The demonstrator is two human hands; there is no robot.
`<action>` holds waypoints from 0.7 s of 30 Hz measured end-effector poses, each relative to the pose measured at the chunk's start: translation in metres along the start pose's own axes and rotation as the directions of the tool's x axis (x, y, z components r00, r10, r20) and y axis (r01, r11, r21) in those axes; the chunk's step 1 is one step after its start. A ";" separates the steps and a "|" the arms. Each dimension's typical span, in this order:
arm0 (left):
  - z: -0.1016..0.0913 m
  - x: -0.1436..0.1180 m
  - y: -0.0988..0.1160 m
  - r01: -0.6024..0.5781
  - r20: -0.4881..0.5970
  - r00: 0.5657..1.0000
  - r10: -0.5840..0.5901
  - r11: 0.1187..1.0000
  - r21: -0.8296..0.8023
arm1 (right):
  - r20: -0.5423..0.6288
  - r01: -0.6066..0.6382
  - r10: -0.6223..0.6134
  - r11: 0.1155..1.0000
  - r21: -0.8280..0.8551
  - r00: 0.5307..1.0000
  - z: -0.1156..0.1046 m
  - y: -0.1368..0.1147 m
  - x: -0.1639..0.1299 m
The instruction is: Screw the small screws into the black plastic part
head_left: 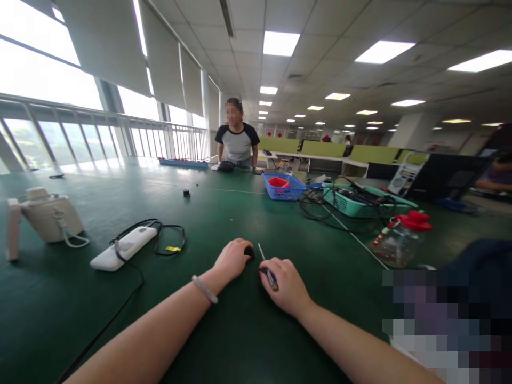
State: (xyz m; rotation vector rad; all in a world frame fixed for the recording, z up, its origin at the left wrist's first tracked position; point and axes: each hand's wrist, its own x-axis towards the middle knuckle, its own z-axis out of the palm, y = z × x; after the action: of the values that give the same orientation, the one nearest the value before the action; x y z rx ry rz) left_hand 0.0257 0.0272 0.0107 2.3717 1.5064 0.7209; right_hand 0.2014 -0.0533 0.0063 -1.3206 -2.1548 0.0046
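Both my hands rest on the green table point(224, 213), close together near its front. My left hand point(232, 260) is closed around a small black object point(250, 252), of which only one end shows past my fingers. My right hand point(285, 285) grips a thin screwdriver point(267, 269) whose metal shaft sticks up and away from me, its tip close beside the black object. A pale bracelet circles my left wrist.
A white power strip point(123, 248) with a black cable lies to the left, a beige fan-like device point(50, 216) beyond it. A blue basket point(285, 188), a teal basket point(352, 202) of cables and a red-lidded jar point(400, 240) stand to the right. A person point(237, 141) stands at the far end.
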 end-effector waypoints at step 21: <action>0.005 0.000 -0.006 -0.093 0.031 0.995 0.099 0.984 -0.150 | 0.118 0.182 -0.187 0.982 0.052 0.975 -0.014 -0.006 -0.001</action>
State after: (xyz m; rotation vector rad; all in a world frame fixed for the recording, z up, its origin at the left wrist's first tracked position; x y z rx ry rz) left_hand 0.0237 0.0299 0.0037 2.3453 1.2834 0.7754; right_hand 0.2040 -0.0614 0.0188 -1.1188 -2.3612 0.0568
